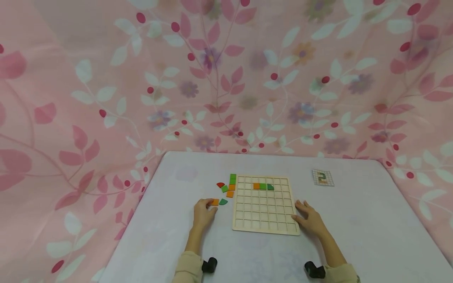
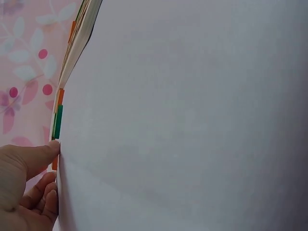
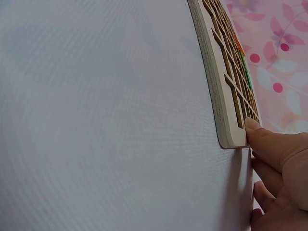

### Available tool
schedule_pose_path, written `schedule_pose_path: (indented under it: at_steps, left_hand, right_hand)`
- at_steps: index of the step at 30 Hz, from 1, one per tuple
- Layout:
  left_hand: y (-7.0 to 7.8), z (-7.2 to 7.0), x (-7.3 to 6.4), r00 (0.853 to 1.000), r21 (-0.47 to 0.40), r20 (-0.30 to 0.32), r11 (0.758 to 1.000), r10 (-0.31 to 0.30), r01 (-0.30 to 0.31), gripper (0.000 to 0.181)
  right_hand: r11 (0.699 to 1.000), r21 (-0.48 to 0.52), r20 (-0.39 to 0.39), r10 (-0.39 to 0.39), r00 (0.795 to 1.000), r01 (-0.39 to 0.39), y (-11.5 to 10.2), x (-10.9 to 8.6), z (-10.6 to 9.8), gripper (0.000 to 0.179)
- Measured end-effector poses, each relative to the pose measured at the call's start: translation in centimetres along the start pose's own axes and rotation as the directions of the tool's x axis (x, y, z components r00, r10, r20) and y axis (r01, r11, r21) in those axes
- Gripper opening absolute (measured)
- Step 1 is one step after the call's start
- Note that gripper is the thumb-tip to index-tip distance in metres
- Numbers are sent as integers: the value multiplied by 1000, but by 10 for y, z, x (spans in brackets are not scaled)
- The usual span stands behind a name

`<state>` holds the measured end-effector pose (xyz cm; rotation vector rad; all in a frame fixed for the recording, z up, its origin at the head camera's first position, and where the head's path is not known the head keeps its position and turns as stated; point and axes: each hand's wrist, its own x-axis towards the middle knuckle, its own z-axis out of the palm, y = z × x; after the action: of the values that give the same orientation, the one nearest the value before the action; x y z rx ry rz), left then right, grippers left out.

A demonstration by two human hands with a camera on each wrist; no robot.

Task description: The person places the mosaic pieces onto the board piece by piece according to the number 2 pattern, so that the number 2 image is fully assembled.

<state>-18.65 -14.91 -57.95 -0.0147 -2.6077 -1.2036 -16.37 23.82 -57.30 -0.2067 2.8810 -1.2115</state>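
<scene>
My left hand point(image 1: 205, 213) is beside an orange square tile point(image 1: 215, 202) on the table, fingertips at its left edge and thumb a little apart in front. In the left wrist view that orange tile point(image 2: 55, 162) shows between thumb and fingers. A green quarter-round tile point(image 1: 223, 201) lies just right of it. My right hand point(image 1: 310, 220) touches the right edge of a wooden grid board point(image 1: 263, 232); its thumb point(image 3: 255, 126) rests on the rim near the corner and the other fingers lie alongside. On the board are an orange square point(image 1: 256, 186), a green square point(image 1: 263, 186) and a green quarter-round point(image 1: 270, 187) in one row.
Left of the board lie several loose tiles: green squares point(image 1: 232, 179), orange squares point(image 1: 230, 194) and a red quarter-round point(image 1: 220, 184). A small gridded pattern card point(image 1: 323, 178) lies at the back right. White cloth point(image 1: 170, 188) covers the table, with a floral curtain point(image 1: 226, 86) behind.
</scene>
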Motion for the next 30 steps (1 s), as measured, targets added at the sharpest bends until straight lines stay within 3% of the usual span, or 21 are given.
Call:
schedule_pose_path:
  at_steps: [4,7,14,20,25,30]
  left_hand:
    - [6,12,0,1000,-17,-8,1000,-25,25,33]
    - [11,21,3,1000,-19,-8,1000,11,-11,32]
    - [18,35,13,997,88,-6,993,79,-79,22]
    - [18,35,17,993,139,3,983,121,-120,14]
    - [19,33,14,994,159,-3,981,110,-108,18]
    - [21,25,11,990,178,45,974,134,-140,22]
  right_hand:
    - [1000,0,8,14,1000,-14,1,-1,-1,55]
    - [1000,0,12,20,1000,-20,1,-1,0,56]
    - [999,15,22,30,999,-30,-2,-1,-1,55]
    - [1000,7,13,28,1000,-29,-5,-2,-1,55]
    - [1000,9,15,25,1000,-25,-5,-2,-1,55]
    - [1000,11,15,25,1000,-25,-3,-2,-1,55]
